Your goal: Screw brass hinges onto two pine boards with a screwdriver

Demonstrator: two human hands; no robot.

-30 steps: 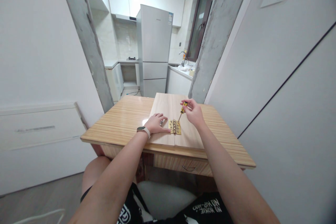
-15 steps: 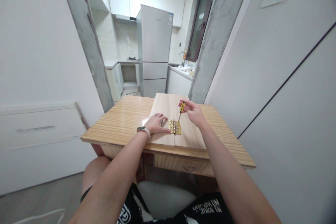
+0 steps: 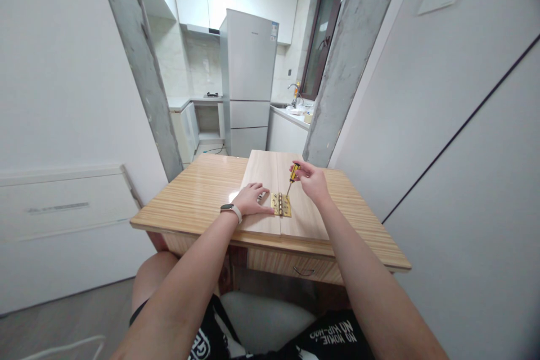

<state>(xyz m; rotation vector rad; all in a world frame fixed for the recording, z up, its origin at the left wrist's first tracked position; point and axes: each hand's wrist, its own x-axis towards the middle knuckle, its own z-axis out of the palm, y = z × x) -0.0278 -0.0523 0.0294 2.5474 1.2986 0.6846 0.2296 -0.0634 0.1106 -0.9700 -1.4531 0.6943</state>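
A brass hinge [image 3: 280, 205] lies open across the seam between two pale wooden boards [image 3: 264, 171]. My right hand [image 3: 313, 181] pinches the yellow-and-black handle of a screwdriver [image 3: 294, 173]. The tool leans, its tip at the upper right part of the hinge; whether a screw sits under it is too small to tell. On the left board rests my left hand [image 3: 250, 199], fingers spread and thumb at the hinge's left edge. Small shiny metal pieces [image 3: 260, 197] show beside its fingers, partly hidden.
The boards lie on a wood-grain table [image 3: 189, 197] with a drawer [image 3: 295, 265] at its front. White panels stand at both sides. Behind the table are a grey fridge [image 3: 251, 62] and a sink counter [image 3: 291, 118].
My right hand and the top of the screwdriver have shifted very slightly to the right. My left hand, the hinge and the boards stay in place.
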